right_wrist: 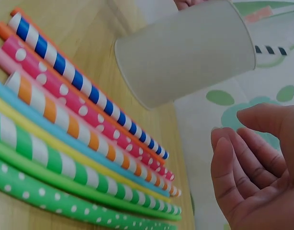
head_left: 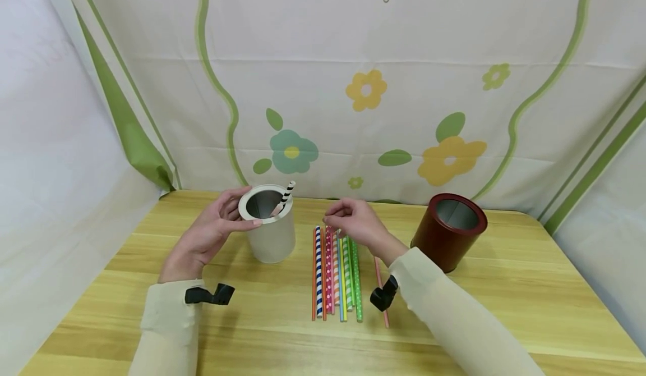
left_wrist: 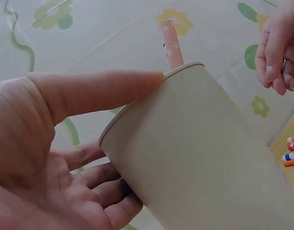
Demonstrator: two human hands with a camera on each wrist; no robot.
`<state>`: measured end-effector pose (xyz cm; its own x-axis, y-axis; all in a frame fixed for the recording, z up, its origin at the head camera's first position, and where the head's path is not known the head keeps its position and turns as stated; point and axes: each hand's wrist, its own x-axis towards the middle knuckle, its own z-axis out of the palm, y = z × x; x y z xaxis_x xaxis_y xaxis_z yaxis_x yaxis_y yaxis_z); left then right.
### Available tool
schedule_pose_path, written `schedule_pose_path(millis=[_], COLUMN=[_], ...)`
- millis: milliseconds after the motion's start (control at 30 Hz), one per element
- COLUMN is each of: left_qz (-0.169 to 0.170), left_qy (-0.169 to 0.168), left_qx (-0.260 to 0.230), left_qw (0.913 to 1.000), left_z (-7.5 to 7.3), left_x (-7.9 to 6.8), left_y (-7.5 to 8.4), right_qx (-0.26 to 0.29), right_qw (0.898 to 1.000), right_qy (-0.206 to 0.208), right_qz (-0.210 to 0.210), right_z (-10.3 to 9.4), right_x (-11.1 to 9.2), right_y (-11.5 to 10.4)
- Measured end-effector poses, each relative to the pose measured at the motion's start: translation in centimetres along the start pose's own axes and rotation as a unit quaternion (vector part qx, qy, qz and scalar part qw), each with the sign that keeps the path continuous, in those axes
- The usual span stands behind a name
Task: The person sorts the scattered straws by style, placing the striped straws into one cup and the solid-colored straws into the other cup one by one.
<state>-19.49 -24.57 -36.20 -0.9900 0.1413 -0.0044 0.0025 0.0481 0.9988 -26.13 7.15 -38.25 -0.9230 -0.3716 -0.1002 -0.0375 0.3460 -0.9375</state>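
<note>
My left hand (head_left: 214, 227) holds a white can (head_left: 272, 244) at its rim, thumb on the near side and fingers round the far left side. A black-and-white striped paper straw (head_left: 287, 192) leans out of the can, and the left wrist view shows a pink straw with white stars (left_wrist: 171, 45) there too. Over the far ends of a row of coloured paper straws (head_left: 336, 280) hovers my right hand (head_left: 360, 224), its fingers loosely bent and nothing between thumb and fingertips. The row has striped, dotted and plain straws lying side by side.
A dark red can (head_left: 439, 238) stands on the wooden table (head_left: 252, 331), right of my right hand. One pink straw (head_left: 379, 274) lies apart from the row, partly under my right wrist. A patterned cloth (head_left: 313, 84) hangs behind the table.
</note>
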Motion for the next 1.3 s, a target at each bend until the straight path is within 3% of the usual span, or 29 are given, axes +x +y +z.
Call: schedule_pose_path(millis=[500, 733, 1300], left_qz=[0.000, 0.005, 0.004], left_qy=[-0.003, -0.006, -0.009], left_qx=[0.000, -0.002, -0.003], left_qw=[1.0000, 1.0000, 0.9999], left_z=[0.0, 0.0, -0.2], left_x=[0.0, 0.0, 0.0], left_y=[-0.1, -0.2, -0.4], right_qx=[0.007, -0.029, -0.101], right_qw=[0.997, 0.993, 0.985], right_qy=[0.053, 0.084, 0.086], right_qz=[0.052, 0.083, 0.114], right_z=[-2.1, -2.6, -2.5], right_x=[0.5, 0.2, -0.1], right_y=[3.9, 4.5, 5.1])
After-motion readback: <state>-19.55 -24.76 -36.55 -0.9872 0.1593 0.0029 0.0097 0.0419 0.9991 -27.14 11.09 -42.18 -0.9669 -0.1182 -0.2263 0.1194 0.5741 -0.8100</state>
